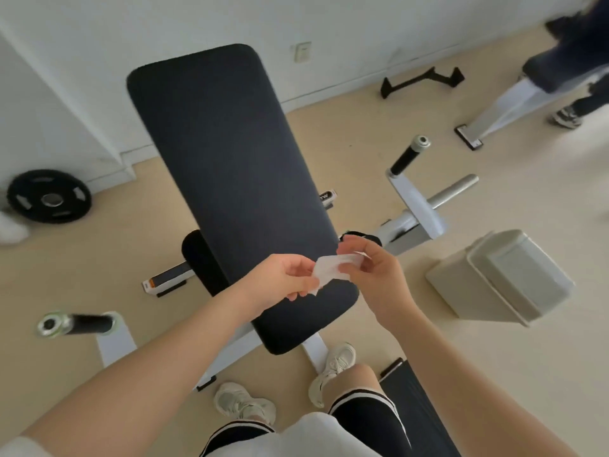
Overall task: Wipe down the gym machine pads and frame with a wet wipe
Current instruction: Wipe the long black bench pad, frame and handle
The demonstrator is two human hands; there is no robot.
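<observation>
- Progress looks close to the start, as I judge it: the wet wipe [333, 270] is in the air between my hands, part folded, and not touching any part of the machine
- No damp streak or sheen shows on the long black back pad [227, 166], so I cannot tell whether any of it has been wiped
- Left to do, by my reckoning: the back pad, the smaller black pad [197, 258] that shows beside it on the left, the white frame [398, 227] and the two black handle grips [87, 323]
- My left hand [280, 278] pinches the near-left edge of the wipe between thumb and curled fingers
- My right hand [372, 272] pinches the far-right edge the same way, fingers curled round it, so the sheet is drawn out between both hands
- Both hands hang just above the lower end of the back pad, near it but apart from it
- A pale lidded bin [501, 278] stands on the floor to my right, well apart from the wipe
</observation>
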